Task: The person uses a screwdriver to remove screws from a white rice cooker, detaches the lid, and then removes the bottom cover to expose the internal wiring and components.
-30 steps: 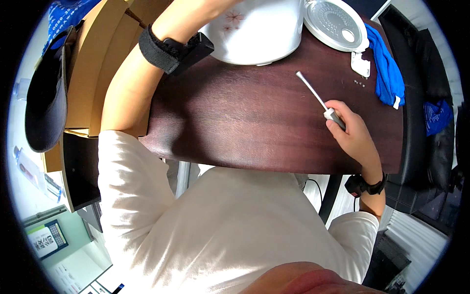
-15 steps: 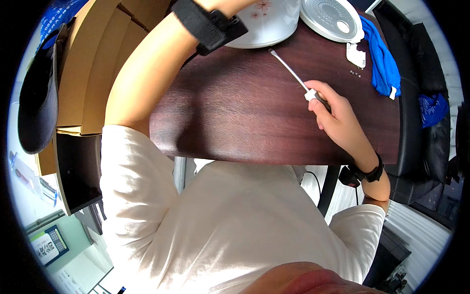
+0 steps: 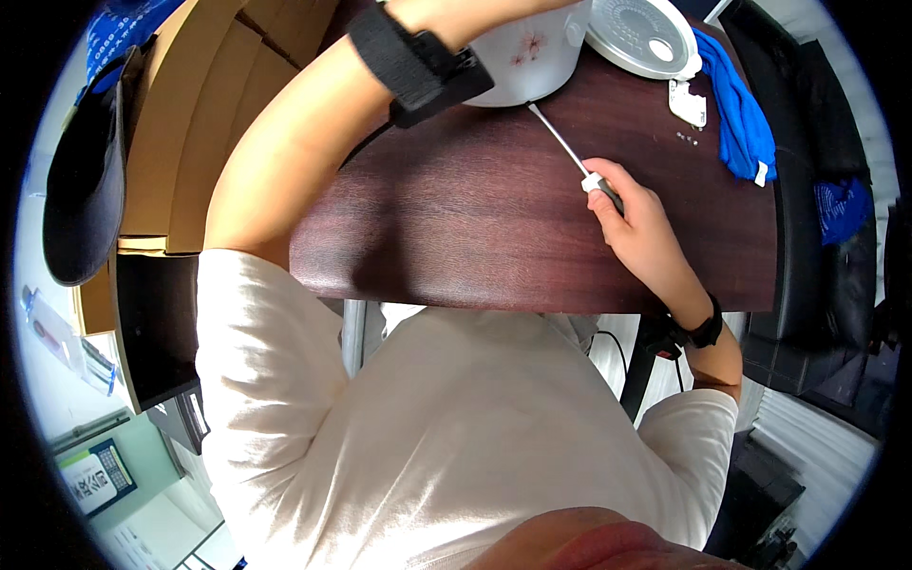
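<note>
At the table's far edge stands a round white pot-like appliance [image 3: 525,59] with a pink flower print, partly cut off by the frame. Over it reaches my left hand [image 3: 475,13]; its fingers lie beyond the upper edge, so their hold is hidden. My right hand [image 3: 629,211] is closed around the handle of a screwdriver [image 3: 562,142] with a white and dark grip. Its metal shaft points away to the left, with the tip close to the appliance's lower edge; I cannot tell whether they touch.
Right of the appliance lie a round grey-white lid [image 3: 643,36], a small white plastic part [image 3: 687,103], several tiny metal pieces [image 3: 688,138] and a blue cloth [image 3: 746,123]. Cardboard boxes [image 3: 190,133] and a dark cap [image 3: 87,180] are at the left; a black sofa [image 3: 807,313] stands right.
My right hand and the screwdriver have shifted slightly left. The appliance's lower edge shows a little nearer, and its flower print has shifted right and nearer. My left forearm has moved slightly right.
</note>
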Demonstrator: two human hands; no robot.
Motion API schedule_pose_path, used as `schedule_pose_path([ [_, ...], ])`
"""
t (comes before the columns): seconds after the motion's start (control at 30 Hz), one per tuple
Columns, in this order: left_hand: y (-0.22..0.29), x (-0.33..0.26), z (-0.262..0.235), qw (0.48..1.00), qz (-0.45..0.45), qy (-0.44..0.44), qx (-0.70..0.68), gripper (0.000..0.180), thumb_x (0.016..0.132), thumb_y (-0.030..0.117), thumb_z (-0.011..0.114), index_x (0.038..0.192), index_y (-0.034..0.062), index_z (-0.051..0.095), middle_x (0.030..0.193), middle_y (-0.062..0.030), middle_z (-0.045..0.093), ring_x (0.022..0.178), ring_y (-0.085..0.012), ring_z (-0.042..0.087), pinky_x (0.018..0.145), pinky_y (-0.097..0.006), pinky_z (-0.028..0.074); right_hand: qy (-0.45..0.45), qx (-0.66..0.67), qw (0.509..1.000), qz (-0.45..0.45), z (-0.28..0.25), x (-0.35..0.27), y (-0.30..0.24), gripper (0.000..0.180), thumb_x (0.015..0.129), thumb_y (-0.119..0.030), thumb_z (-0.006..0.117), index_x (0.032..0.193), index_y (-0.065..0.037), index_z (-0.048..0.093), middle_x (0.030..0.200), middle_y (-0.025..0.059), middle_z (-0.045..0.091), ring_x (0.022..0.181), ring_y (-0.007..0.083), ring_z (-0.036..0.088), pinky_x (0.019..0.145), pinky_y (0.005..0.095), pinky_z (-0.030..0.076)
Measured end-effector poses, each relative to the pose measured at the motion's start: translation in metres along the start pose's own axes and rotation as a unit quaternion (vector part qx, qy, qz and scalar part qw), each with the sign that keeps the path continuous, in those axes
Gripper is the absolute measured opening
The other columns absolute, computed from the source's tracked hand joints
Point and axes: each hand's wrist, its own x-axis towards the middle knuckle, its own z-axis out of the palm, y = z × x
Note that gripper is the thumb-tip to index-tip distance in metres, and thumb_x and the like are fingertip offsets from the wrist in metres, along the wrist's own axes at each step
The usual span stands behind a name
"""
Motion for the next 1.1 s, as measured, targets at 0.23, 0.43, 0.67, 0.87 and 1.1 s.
schedule_pose_path([
  [0.23, -0.001, -0.040, -0.001, 0.995, 0.080, -0.026, -0.046, 0.043, 0.073, 0.033, 0.073, 0.084, -0.0072, 0.061, 0.072, -0.0251, 0.061, 0.071, -0.0394, 0.061, 0.066, -0.042, 0.048, 0.004, 0.001, 1.000, 0.016, 0.011, -0.007, 0.015, 0.026, 0.091, -0.009, 0.053, 0.115, -0.001, 0.050, 0.082, 0.0190, 0.061, 0.071, 0.0312, 0.061, 0.064, 0.0366, 0.047],
  [0.43, -0.038, -0.076, 0.009, 0.976, 0.129, 0.090, 0.153, 0.046, 0.068, 0.050, 0.074, 0.072, 0.0048, 0.064, 0.055, -0.0114, 0.056, 0.049, -0.0231, 0.058, 0.047, -0.033, 0.044, -0.006, 0.022, 1.000, 0.020, 0.011, -0.006, 0.016, 0.024, 0.091, -0.009, 0.053, 0.113, -0.002, 0.051, 0.081, 0.0185, 0.061, 0.071, 0.0322, 0.062, 0.064, 0.0373, 0.047],
  [0.67, -0.057, -0.049, -0.002, 0.990, 0.020, 0.132, 0.041, 0.046, 0.072, 0.044, 0.072, 0.077, -0.0014, 0.067, 0.059, -0.0134, 0.060, 0.052, -0.0205, 0.059, 0.052, -0.030, 0.046, 0.024, -0.017, 0.999, -0.024, -0.010, 0.002, -0.004, 0.020, 0.089, -0.008, 0.054, 0.108, -0.003, 0.053, 0.079, 0.0180, 0.061, 0.072, 0.0339, 0.062, 0.064, 0.0387, 0.047],
  [0.87, -0.062, -0.032, -0.015, 0.974, -0.118, 0.146, -0.123, 0.044, 0.072, 0.036, 0.071, 0.086, -0.0052, 0.069, 0.069, -0.0130, 0.067, 0.061, -0.0172, 0.065, 0.058, -0.029, 0.050, 0.021, -0.093, 0.994, -0.053, -0.046, 0.030, -0.032, 0.019, 0.089, -0.012, 0.054, 0.106, -0.004, 0.055, 0.076, 0.0186, 0.062, 0.071, 0.0332, 0.064, 0.061, 0.0378, 0.048],
  [1.1, -0.085, -0.018, -0.022, 0.963, -0.143, 0.169, -0.151, 0.047, 0.075, 0.041, 0.065, 0.084, -0.0052, 0.069, 0.067, -0.0128, 0.066, 0.059, -0.0174, 0.063, 0.057, -0.028, 0.049, 0.040, -0.221, 0.970, -0.097, -0.062, 0.055, -0.060, 0.016, 0.091, -0.015, 0.052, 0.102, -0.004, 0.058, 0.077, 0.0193, 0.063, 0.070, 0.0323, 0.064, 0.062, 0.0373, 0.049],
])
